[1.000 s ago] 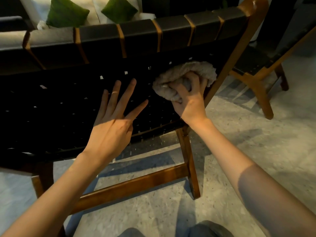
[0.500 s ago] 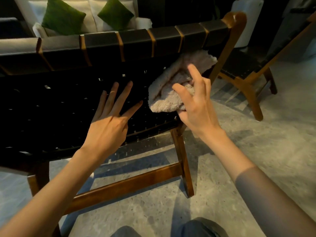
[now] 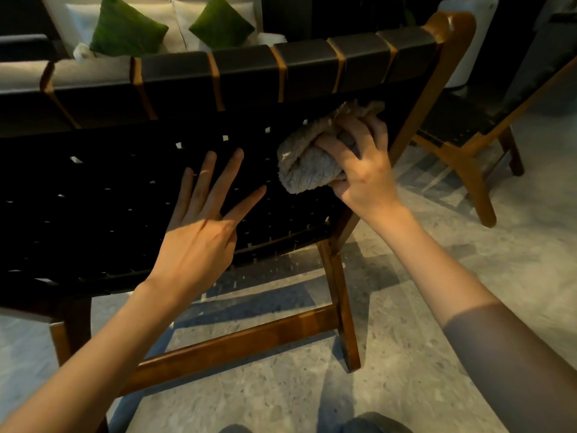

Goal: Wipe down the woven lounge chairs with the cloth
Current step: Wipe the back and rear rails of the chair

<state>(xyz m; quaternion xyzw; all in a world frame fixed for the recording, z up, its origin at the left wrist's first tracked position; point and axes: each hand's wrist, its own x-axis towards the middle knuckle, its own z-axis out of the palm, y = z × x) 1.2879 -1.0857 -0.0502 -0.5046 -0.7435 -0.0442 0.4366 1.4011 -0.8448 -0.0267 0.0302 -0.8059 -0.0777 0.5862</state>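
Observation:
A lounge chair (image 3: 103, 195) with black woven straps and a brown wooden frame fills the left and middle of the view; I see its backrest from behind. My right hand (image 3: 362, 170) grips a bunched beige fluffy cloth (image 3: 304, 165) and presses it against the weave near the chair's right post. My left hand (image 3: 203, 223) lies flat on the weave with fingers spread, just left of the cloth, holding nothing.
A second woven chair (image 3: 462, 132) with wooden legs stands at the right on the speckled grey floor (image 3: 437, 251). Behind the backrest is a light sofa with two green cushions (image 3: 128, 28). A white cylinder (image 3: 468, 39) stands at the back right. My knees show at the bottom edge.
My right hand, which had loosened with fingers lifted half a second ago, has closed again around the cloth and bunched it up against the weave. The left hand stays flat in place.

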